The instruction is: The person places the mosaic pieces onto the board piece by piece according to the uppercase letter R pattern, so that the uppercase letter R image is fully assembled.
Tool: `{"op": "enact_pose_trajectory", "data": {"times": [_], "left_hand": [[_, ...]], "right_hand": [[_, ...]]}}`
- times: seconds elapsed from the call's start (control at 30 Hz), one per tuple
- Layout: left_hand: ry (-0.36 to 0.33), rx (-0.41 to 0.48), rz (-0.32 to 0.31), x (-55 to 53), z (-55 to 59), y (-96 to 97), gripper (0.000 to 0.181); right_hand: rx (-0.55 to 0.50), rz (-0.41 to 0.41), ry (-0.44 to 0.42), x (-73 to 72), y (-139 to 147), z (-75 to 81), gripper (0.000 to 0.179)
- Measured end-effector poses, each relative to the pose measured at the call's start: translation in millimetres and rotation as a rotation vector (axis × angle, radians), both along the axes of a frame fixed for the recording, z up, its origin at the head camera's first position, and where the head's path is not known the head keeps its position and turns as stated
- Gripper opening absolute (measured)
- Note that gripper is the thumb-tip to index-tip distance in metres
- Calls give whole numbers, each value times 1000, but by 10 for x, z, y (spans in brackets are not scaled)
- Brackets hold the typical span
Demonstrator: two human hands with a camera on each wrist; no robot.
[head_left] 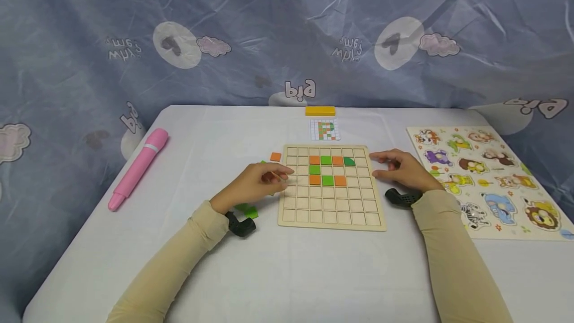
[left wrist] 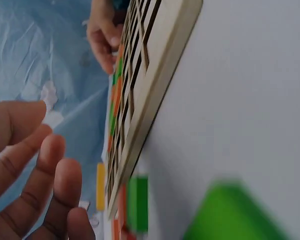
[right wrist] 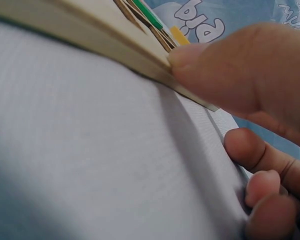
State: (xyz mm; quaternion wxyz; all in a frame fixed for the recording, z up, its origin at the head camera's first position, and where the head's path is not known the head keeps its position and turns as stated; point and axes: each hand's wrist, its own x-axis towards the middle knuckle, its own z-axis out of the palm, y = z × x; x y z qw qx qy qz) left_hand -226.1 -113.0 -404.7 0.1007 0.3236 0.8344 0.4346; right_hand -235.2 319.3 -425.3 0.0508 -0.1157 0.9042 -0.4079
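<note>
Apparent step: filling board [head_left: 331, 203]. Left hand [head_left: 259, 182]: loosely parted, empty; next, probably grasp tile [head_left: 275, 156]. Right hand [head_left: 407, 171]: relaxed, empty, touching board.

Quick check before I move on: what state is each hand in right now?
Left hand: open, fingers relaxed, nothing held, near the grid board.
Right hand: open, not gripping, thumb at the grid board's right edge.

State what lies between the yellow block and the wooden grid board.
In the head view, a small patterned card lies between the yellow block and the grid board.
</note>
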Motion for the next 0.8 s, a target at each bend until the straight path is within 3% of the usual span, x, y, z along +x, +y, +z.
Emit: {"op": "enact_pose_trajectory", "data": {"times": [0.3, 0.47, 0.8], "left_hand": [[-37, -39, 30, 9, 136, -575, 34], [-59, -89, 65, -28, 152, -829, 37], [-110, -101, 81, -114, 54, -1029, 37]], "right_hand": [[10, 4, 5, -16, -6, -11, 53], [9, 3, 3, -25, -2, -16, 53], [-1, 12, 10, -2, 11, -5, 53]]}}
